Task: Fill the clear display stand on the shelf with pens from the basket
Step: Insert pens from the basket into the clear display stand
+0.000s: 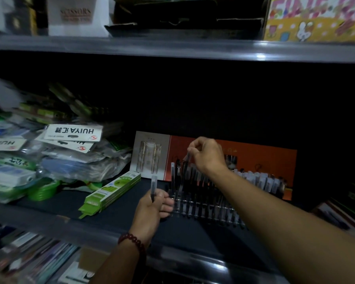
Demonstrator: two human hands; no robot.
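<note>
While the left hand [152, 203] grips one pen [153, 187] and the right hand [207, 153] pinches another pen [186, 158] above the stand [203, 206] at frame centre, a dim dark shelf [119, 220] carries packets [70, 152] at left.

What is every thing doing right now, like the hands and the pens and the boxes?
left hand: closed around an upright pen
right hand: pinching a pen's top above the stand
clear display stand: on the shelf, partly filled with pens
green box: lying flat, closed
</note>
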